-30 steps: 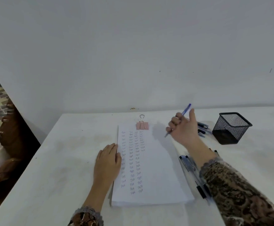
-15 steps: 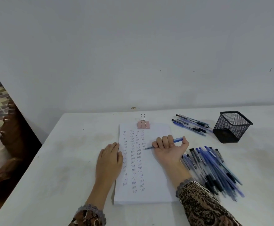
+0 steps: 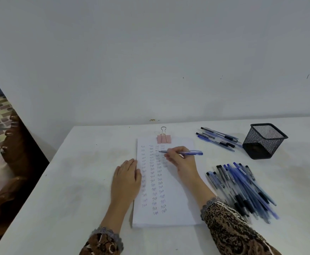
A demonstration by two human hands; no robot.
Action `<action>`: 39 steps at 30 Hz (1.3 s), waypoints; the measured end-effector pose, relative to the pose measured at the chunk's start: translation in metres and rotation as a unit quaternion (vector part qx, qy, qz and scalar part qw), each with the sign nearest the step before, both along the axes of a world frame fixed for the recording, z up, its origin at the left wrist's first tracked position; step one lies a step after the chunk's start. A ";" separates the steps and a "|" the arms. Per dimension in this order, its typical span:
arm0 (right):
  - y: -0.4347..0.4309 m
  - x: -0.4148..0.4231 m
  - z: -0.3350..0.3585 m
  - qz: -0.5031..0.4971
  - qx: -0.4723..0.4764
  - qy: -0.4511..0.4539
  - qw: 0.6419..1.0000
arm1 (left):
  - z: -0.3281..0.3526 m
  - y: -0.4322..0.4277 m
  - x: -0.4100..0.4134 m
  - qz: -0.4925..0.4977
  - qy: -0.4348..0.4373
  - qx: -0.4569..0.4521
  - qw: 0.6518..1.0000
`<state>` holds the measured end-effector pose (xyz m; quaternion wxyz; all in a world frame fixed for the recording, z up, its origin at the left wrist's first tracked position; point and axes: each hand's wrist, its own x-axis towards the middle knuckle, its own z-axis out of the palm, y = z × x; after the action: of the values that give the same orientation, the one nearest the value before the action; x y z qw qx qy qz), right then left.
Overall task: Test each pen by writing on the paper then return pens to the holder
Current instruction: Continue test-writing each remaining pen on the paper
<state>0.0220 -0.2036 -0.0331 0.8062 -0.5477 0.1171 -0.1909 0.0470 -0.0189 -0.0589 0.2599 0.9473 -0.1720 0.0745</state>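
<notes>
A stack of white paper [image 3: 176, 203] lies in the middle of the table, with columns of small blue words down its left half. My right hand [image 3: 180, 159] grips a blue pen [image 3: 191, 153], its tip down on the sheet near the top of the third column. My left hand [image 3: 126, 179] rests flat on the paper's left edge. A black mesh pen holder [image 3: 264, 140] stands at the right rear. A heap of several blue and black pens [image 3: 242, 188] lies right of the paper. A smaller group of pens [image 3: 218, 138] lies beside the holder.
A pink binder clip [image 3: 163, 138] clamps the top of the paper. The white table [image 3: 67, 181] meets a grey wall behind. Past the table's left edge stands dark brown carved furniture [image 3: 12, 153].
My right hand carried the blue pen from up near the far pens down onto the paper, then shifted up the sheet to the third column. The left hand stayed put.
</notes>
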 end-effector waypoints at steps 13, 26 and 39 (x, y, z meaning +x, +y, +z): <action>0.009 -0.004 -0.004 -0.067 -0.186 0.028 0.980 | 0.005 0.000 -0.003 0.003 0.009 0.002 1.000; 0.010 -0.005 -0.004 -0.054 -0.199 0.033 0.978 | 0.000 0.000 0.000 0.000 0.002 0.006 1.000; 0.009 -0.006 -0.001 -0.067 -0.190 0.045 0.978 | 0.001 0.000 -0.001 0.003 0.001 0.006 1.000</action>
<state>0.0165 -0.1944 -0.0337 0.6667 -0.6898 0.1509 -0.2386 0.0462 -0.0190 -0.0578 0.2542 0.9494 -0.1690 0.0735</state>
